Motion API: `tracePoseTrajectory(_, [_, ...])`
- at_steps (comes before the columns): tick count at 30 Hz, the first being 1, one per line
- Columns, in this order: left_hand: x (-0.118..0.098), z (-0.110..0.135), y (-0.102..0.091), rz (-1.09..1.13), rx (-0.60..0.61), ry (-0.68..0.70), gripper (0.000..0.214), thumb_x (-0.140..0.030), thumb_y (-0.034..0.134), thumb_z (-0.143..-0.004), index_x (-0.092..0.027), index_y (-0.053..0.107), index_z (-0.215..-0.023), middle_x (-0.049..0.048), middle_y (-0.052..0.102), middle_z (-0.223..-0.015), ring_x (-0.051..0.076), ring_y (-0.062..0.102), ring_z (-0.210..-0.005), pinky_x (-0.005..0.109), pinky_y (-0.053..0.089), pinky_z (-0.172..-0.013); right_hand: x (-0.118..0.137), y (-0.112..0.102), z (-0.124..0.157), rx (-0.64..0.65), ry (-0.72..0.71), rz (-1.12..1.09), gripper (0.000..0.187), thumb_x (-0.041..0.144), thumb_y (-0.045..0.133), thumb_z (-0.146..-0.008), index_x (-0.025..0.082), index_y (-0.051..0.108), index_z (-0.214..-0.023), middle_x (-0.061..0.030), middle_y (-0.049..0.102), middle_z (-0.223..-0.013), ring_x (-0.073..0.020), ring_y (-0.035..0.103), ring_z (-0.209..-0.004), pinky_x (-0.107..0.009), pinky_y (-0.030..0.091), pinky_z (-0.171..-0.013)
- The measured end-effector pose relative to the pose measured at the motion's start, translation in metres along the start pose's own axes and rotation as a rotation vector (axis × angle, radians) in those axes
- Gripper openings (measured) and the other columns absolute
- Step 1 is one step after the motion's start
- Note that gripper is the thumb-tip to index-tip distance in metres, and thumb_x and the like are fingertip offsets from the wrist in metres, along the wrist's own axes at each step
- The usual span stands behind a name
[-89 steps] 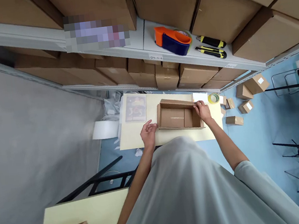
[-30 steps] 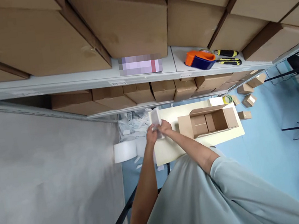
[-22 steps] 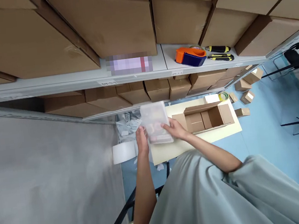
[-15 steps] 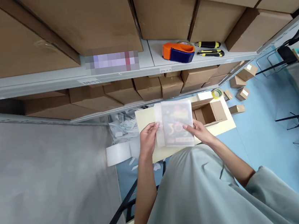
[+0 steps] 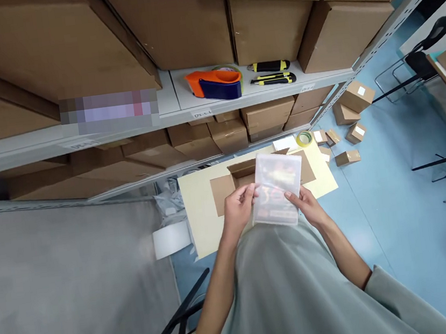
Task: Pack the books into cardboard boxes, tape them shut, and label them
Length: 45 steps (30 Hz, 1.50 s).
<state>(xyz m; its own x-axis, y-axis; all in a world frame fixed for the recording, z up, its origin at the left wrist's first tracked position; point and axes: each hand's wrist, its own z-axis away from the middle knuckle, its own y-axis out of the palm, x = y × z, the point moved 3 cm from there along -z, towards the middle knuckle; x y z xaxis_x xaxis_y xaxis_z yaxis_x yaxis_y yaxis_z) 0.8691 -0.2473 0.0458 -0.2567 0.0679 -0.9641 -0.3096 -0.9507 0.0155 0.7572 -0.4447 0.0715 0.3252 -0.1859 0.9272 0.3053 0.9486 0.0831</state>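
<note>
over the worktop (image 5: 200, 218), my left grip (image 5: 238, 208) and right grip (image 5: 308, 206) clasp the clear case (image 5: 277, 193), long axis pointing away, tilted rightward.

Single camera worn on the person's head; looks steeply down and forward past the chest; left hand (image 5: 238, 209) and right hand (image 5: 308, 206) sit near, mid-frame, over a pale table (image 5: 199, 213); shelving (image 5: 266, 89) fills the top.

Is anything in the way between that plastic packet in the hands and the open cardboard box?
Nothing visible is. The left hand and right hand hold the plastic packet over the open cardboard box on the table. The packet hides most of the box's inside, so that part cannot be checked.
</note>
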Motion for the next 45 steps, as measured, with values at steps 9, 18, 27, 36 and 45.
tracePoseTrajectory(9, [0.003, -0.001, 0.035, 0.154, 0.055, -0.119, 0.055, -0.057, 0.091, -0.080, -0.023, 0.081, -0.122, 0.0093, 0.079, -0.105, 0.028, 0.075, -0.104, 0.038, 0.063, -0.092, 0.009, -0.046, -0.015, 0.122, 0.057, -0.082, 0.060, 0.070, 0.083, -0.090, 0.029, 0.077, -0.134, -0.0055, 0.080, -0.137, -0.0347, 0.070, -0.136, -0.052, 0.056, -0.119])
tracePoseTrajectory(18, [-0.002, 0.002, 0.063, 0.145, 0.010, -0.133, 0.057, -0.063, 0.095, -0.074, -0.020, 0.079, -0.107, 0.0122, 0.084, -0.100, 0.030, 0.080, -0.094, 0.039, 0.066, -0.080, 0.025, -0.070, -0.034, 0.218, -0.014, 0.041, 0.065, 0.069, 0.079, -0.092, 0.025, 0.072, -0.140, -0.0081, 0.078, -0.138, -0.0332, 0.070, -0.132, -0.051, 0.055, -0.118])
tracePoseTrajectory(27, [-0.033, 0.014, 0.082, 0.097, -0.050, -0.084, 0.059, -0.065, 0.090, -0.079, -0.019, 0.069, -0.109, 0.0068, 0.083, -0.094, 0.021, 0.078, -0.083, 0.030, 0.064, -0.073, 0.034, -0.069, -0.046, -0.017, -0.038, 0.298, 0.113, 0.064, 0.099, -0.066, 0.020, 0.054, -0.159, -0.0152, 0.072, -0.146, -0.0369, 0.066, -0.140, -0.052, 0.055, -0.120])
tracePoseTrajectory(36, [-0.044, 0.017, 0.095, 0.139, -0.049, -0.040, 0.052, -0.054, 0.094, -0.079, -0.022, 0.059, -0.099, 0.0037, 0.080, -0.093, 0.020, 0.080, -0.082, 0.028, 0.062, -0.070, 0.048, -0.054, -0.041, -0.154, -0.201, 0.681, 0.160, 0.075, 0.097, -0.066, 0.014, 0.002, -0.179, -0.0263, 0.022, -0.183, -0.0443, 0.025, -0.170, -0.062, 0.036, -0.134])
tracePoseTrajectory(45, [-0.034, 0.016, 0.083, 0.110, -0.064, -0.033, 0.052, -0.063, 0.085, -0.086, -0.020, 0.064, -0.106, 0.0073, 0.081, -0.098, 0.023, 0.081, -0.086, 0.031, 0.064, -0.074, 0.033, -0.041, -0.045, -0.171, -0.203, 0.682, 0.155, 0.074, 0.096, -0.068, 0.012, 0.009, -0.179, -0.0271, 0.026, -0.181, -0.0445, 0.023, -0.171, -0.062, 0.033, -0.136])
